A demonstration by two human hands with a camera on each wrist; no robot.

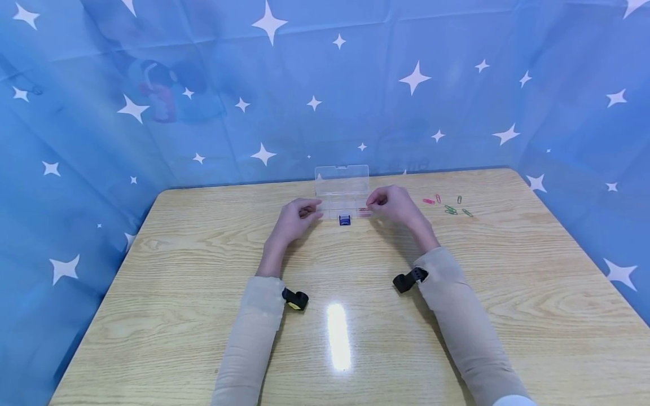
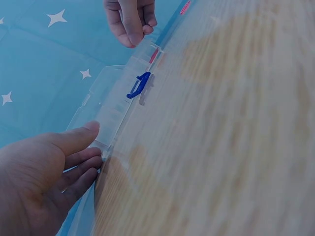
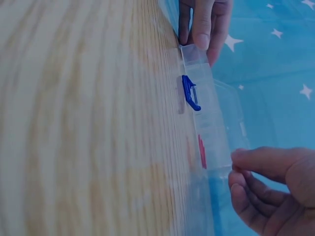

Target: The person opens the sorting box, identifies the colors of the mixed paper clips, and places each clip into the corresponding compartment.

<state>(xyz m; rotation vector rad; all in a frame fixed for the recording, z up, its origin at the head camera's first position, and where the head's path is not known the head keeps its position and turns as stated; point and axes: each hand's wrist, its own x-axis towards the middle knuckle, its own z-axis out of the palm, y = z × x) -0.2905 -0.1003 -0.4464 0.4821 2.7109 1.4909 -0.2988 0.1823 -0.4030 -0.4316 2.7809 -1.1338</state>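
A small clear plastic box [image 1: 341,192] stands at the table's far middle, its lid tipped up and a blue latch [image 1: 345,220] on its front. My left hand [image 1: 299,217] grips the box's left end [image 2: 106,123], thumb on top and fingers below. My right hand [image 1: 391,204] hovers at the right end with fingers curled. Its thumb tip [image 3: 235,156] is at the box rim, and I see nothing between the fingers. A red paper clip [image 1: 363,210] lies inside the box's right part [image 3: 202,151].
Several loose coloured paper clips [image 1: 449,208] lie on the wooden table [image 1: 325,327] to the right of the box. A blue star-printed cloth [image 1: 325,84] closes in the table's far and side edges. Small black cameras are strapped at both wrists [image 1: 295,299].
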